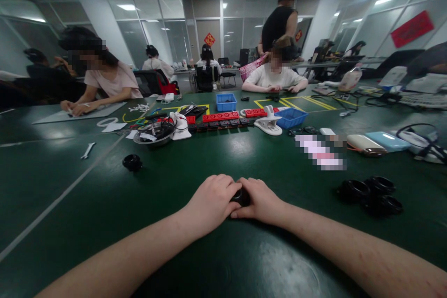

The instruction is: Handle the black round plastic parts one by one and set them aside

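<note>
Between my two hands, low over the green table (167, 251), is a round black part (240, 197), mostly covered by the fingers. My left hand (214, 198) wraps its left side, thumb and fingers bent around it. From the right, my right hand (260, 199) grips the same part, its thumb stretched along the near side. A similar black ring-shaped part (132, 162) lies farther off to the left. Several more black ring-shaped parts (354, 190) are grouped on the table at the right.
Beyond my hands stand a metal bowl of cables (153, 137), red power strips (220, 117), a white clip stand (268, 122) and blue bins (226, 101). A wrench (88, 150) lies at left, power banks (366, 144) at right. Other people (104, 79) sit across the table.
</note>
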`<state>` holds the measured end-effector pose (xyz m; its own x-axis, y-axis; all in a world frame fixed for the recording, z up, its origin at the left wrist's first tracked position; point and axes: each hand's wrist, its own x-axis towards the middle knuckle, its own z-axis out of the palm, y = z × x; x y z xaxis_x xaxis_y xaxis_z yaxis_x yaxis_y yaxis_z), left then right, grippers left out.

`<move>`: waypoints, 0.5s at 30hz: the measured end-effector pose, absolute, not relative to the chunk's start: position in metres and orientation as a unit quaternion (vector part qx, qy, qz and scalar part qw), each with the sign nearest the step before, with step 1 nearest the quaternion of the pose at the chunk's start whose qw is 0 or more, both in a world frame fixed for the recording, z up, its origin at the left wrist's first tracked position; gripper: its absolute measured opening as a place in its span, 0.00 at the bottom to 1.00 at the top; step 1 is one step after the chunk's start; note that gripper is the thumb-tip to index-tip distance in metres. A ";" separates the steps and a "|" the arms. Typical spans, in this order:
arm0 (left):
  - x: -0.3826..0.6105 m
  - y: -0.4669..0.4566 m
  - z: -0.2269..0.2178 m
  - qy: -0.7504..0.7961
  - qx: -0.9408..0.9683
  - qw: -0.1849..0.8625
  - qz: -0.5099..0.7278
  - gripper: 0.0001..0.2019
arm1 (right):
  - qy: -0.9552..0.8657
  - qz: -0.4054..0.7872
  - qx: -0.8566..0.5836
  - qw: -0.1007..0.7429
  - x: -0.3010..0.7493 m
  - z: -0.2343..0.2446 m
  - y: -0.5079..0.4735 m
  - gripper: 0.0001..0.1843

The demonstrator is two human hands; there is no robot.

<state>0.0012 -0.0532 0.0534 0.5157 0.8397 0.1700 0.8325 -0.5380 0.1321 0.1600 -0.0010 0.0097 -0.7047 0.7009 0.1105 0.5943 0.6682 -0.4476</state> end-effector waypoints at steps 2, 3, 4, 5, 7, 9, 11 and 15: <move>-0.006 -0.050 0.056 0.434 0.892 0.058 0.115 0.18 | -0.909 0.224 -0.325 0.133 0.164 0.012 0.003 0.27; -0.009 -0.048 0.056 0.409 0.901 0.079 0.119 0.19 | -0.910 0.238 -0.314 0.127 0.166 0.013 0.006 0.26; -0.012 -0.046 0.057 0.388 0.908 0.097 0.121 0.20 | -0.911 0.251 -0.305 0.119 0.168 0.013 0.009 0.25; -0.014 -0.044 0.057 0.373 0.913 0.112 0.122 0.20 | -0.912 0.264 -0.295 0.110 0.169 0.014 0.012 0.23; -0.018 -0.040 0.056 0.354 0.918 0.134 0.120 0.21 | -0.914 0.285 -0.272 0.095 0.171 0.014 0.017 0.22; -0.021 -0.037 0.055 0.346 0.919 0.149 0.115 0.21 | -0.915 0.295 -0.259 0.092 0.172 0.014 0.020 0.22; -0.022 -0.036 0.055 0.345 0.918 0.157 0.113 0.22 | -0.912 0.296 -0.266 0.098 0.171 0.013 0.021 0.22; -0.016 -0.039 0.054 0.386 0.905 0.130 0.120 0.20 | -0.899 0.278 -0.319 0.114 0.166 0.010 0.016 0.20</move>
